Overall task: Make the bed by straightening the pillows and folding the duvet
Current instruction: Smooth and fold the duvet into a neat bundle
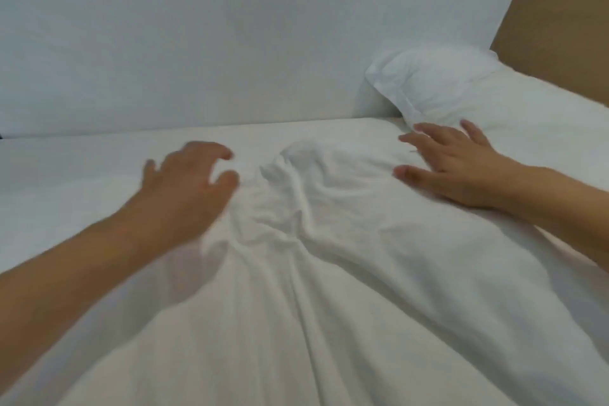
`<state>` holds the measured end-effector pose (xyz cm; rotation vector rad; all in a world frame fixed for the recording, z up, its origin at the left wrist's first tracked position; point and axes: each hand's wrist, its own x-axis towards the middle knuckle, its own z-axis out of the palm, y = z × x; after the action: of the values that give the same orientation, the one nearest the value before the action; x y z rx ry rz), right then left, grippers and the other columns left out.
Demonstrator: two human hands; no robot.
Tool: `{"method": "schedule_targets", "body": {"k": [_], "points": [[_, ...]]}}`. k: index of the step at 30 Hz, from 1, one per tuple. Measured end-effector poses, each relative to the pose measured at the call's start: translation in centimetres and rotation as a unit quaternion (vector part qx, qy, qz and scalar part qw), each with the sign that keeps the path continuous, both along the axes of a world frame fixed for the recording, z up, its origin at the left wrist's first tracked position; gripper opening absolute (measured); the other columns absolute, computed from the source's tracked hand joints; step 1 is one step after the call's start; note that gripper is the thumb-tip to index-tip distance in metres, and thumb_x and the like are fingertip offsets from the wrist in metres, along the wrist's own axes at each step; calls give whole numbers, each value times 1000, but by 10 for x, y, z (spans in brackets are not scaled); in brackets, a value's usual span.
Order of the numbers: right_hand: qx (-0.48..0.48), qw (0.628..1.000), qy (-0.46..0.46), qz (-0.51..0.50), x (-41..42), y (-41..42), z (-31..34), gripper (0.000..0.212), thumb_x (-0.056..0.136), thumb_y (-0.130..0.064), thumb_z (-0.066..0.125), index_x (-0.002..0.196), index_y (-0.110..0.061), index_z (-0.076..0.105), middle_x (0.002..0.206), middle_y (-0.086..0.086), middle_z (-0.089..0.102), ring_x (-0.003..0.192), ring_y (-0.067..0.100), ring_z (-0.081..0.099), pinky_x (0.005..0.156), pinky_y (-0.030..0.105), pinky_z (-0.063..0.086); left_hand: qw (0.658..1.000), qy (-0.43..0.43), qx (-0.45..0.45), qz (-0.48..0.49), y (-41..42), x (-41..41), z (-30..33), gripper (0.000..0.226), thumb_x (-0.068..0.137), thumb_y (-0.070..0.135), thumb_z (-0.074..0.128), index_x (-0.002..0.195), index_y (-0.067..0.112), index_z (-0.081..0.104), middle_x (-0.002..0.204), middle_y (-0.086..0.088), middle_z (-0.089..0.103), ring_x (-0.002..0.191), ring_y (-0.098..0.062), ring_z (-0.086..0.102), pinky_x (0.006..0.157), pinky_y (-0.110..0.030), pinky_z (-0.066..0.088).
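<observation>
A white duvet [313, 273] lies rumpled across the bed, bunched into ridges that run from the near edge up to a peak in the middle. My left hand [188, 181] hovers at the duvet's left edge with fingers loosely curved and holding nothing. My right hand [451, 165] lies flat on the duvet's far right part, fingers spread, close to the pillow. A white pillow [461, 92] rests at the right against the headboard, its near corner just beyond my right fingertips.
The white bed sheet [82, 168] stretches flat to the left of the duvet. A pale wall [197, 26] runs along the bed's far side. A brown headboard [560, 20] stands at the upper right.
</observation>
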<state>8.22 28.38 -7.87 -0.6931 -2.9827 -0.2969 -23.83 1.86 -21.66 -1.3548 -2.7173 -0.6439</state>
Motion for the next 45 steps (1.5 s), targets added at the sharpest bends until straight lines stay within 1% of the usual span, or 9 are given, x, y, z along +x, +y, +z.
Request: {"method": "schedule_targets", "body": {"k": [1,3,5,10,20,27,33,36,45], "points": [[-1,998,-50,-48,25,28,3,94,67,-89,-1,148,-43,14,160,-5,13,147,13,11,118,45,-7,997,-47,-51,-34,26,134,89,54,89,63,27,140,45,31,152,12,27,141,-13,22,116,-58,6],[16,993,-78,-87,76,84,1,99,65,-89,-7,149,-41,13,159,-8,18,146,10,12,118,43,-7,986,53,-107,-118,95,253,111,62,92,67,18,149,46,7,161,14,-4,147,-11,-10,109,-68,-9],[54,993,-48,-93,112,123,-16,96,71,-85,-7,150,-36,19,157,-9,26,145,8,15,119,40,-6,987,20,-91,-132,149,263,62,68,88,74,8,149,47,-9,160,14,-19,145,-15,-24,101,-74,-14],[124,986,34,-108,99,176,-79,78,88,-71,8,148,-25,30,155,2,30,145,20,20,119,46,0,989,27,-147,8,225,227,7,76,79,81,-5,148,48,-12,161,12,-12,148,-22,-15,98,-77,-14],[106,990,28,-88,74,188,-108,74,92,-59,3,143,-21,40,151,5,36,144,25,22,118,49,-1,980,-14,-196,25,211,217,3,71,87,74,-1,151,45,-6,162,11,-6,149,-16,-11,108,-66,-17],[-24,966,-13,-258,48,86,-41,60,95,-46,30,148,-18,28,157,11,19,145,31,13,114,61,-9,970,92,-224,-33,61,245,41,68,89,64,-7,152,39,-10,162,10,-10,148,-13,-16,112,-58,-19],[-152,985,70,-50,23,-144,-51,70,96,-61,14,154,-23,10,162,3,5,149,21,4,116,54,-12,971,84,-217,62,-59,199,47,61,95,56,3,153,37,-5,162,10,-9,148,-13,-14,115,-56,-14],[-189,980,-8,-63,17,-204,-88,73,95,-61,11,155,-20,0,162,5,-6,149,23,-8,117,51,-12,967,92,-221,84,-126,178,53,63,95,57,1,154,36,-4,163,8,-8,148,-15,-13,117,-52,-13],[-228,971,-9,-73,27,-387,-72,70,97,-57,14,155,-19,-1,162,3,-8,149,22,-7,119,46,-8,950,23,-256,176,-344,158,71,70,88,71,0,152,42,-6,161,12,-12,149,-17,-11,110,-66,-11]]}}
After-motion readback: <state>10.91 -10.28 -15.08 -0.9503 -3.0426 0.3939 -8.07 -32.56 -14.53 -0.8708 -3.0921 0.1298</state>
